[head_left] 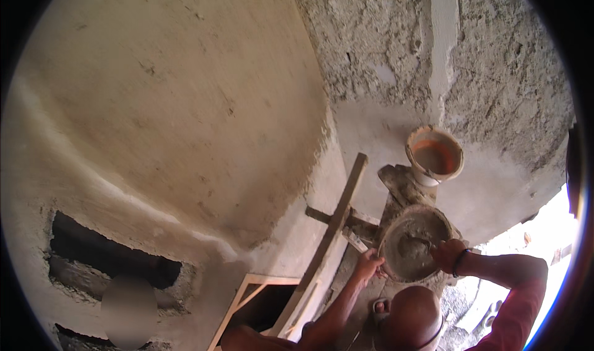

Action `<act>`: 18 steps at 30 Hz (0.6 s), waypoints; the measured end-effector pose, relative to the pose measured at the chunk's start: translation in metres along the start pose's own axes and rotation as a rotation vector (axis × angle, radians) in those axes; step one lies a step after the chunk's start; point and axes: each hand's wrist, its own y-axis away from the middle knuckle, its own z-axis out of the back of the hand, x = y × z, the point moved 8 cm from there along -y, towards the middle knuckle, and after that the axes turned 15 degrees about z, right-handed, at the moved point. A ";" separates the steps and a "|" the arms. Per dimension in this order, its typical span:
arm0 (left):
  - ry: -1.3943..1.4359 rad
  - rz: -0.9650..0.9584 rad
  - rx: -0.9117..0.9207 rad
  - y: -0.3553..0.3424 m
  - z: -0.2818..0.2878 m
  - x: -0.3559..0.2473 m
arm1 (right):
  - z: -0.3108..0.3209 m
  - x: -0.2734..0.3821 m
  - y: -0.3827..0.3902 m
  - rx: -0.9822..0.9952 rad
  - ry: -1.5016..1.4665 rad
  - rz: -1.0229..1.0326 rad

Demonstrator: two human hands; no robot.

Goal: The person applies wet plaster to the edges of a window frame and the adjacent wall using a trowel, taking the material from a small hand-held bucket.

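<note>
A round, mortar-caked basin (391,243) holds wet grey mortar (413,247) with a darker hollow or lump in its middle. My left hand (369,264) grips the basin's near left rim, fingers closed on the edge. Across the basin, my right hand (448,256) reaches over the right rim with its fingers curled down by the mortar. Whatever the right hand holds is hidden beneath it. A dark band (459,262) circles the right wrist, and a red sleeve (516,323) covers that upper arm. Just beyond the basin stands a bucket (434,178) with a crusted rim and orange inside.
Dirty boards (396,187) lie under the basin and bucket. A long timber (337,224) slants up on the left, crossed by shorter pieces. Plastered wall (185,103) and rough wall (377,48) rise around. Lower left are a dark wall opening (114,252) and a wooden frame (244,286).
</note>
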 end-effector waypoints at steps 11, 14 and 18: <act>-0.142 0.002 0.023 0.001 -0.017 -0.003 | 0.056 0.026 0.029 -0.010 -0.077 -0.023; -0.141 0.003 0.034 0.009 -0.025 -0.011 | 0.011 0.031 0.028 -0.139 -0.045 0.010; -0.126 -0.010 -0.030 0.020 -0.019 -0.017 | 0.058 0.028 0.031 0.046 -0.035 0.075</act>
